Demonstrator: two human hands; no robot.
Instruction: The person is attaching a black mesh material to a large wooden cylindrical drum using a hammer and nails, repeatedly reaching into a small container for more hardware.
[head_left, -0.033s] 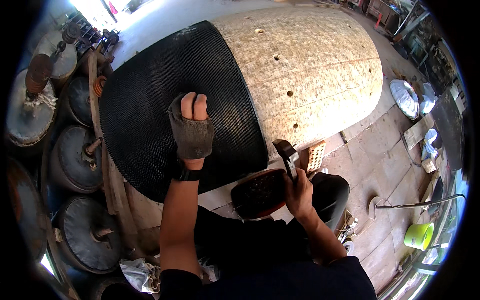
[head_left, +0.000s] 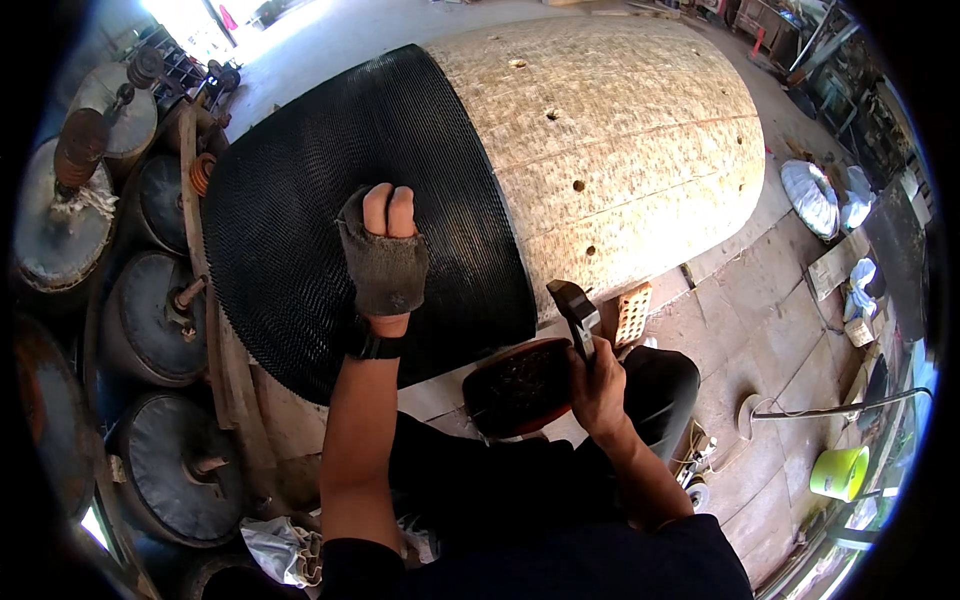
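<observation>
A large barrel-shaped body lies on its side before me. Its right part is a pale, mottled surface (head_left: 640,110) with several small holes; its left part is covered by a black, finely ridged layer (head_left: 300,220). My left hand (head_left: 385,255), in a grey fingerless glove, rests closed against the black layer; whatever its fingers may pinch is hidden. Gripped in my right hand (head_left: 600,395) is a hammer (head_left: 573,308), its dark head raised close to the lower edge of the pale part. Below it sits a dark shallow pan (head_left: 515,385) with small bits in it.
Several round dark drums with metal rods (head_left: 155,315) stand along the left, beside wooden planks (head_left: 225,370). A perforated brick (head_left: 632,315) lies under the barrel's right side. On the right are white bags (head_left: 808,200), a thin bent rod (head_left: 840,407) and a yellow-green bucket (head_left: 838,472).
</observation>
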